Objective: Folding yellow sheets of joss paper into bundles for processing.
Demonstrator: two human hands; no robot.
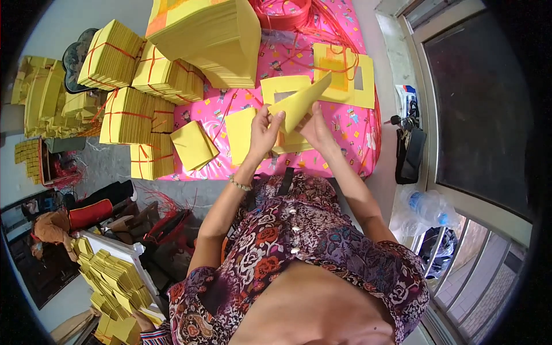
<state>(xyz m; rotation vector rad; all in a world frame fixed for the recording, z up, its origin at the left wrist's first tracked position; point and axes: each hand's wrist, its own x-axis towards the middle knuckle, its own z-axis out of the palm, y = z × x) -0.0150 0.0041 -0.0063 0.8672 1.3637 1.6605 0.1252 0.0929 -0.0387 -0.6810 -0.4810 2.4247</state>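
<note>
I see left hand and right hand both pinching yellow paper sheet; long axis toward 2 o'clock, over pink cloth.

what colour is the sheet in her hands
Yellow: the paper sheet held by both hands, seen clearly in the head view.

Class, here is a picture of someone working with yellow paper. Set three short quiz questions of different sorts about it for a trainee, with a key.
1. True or false: both hands hold the yellow sheet.
2. What colour is the table cover? A green, B pink, C white.
3. Fill in: the tied bundles are bound with ___ string.

Key: 1 true; the left hand and right hand both grip it. 2 B. 3 red.
</note>
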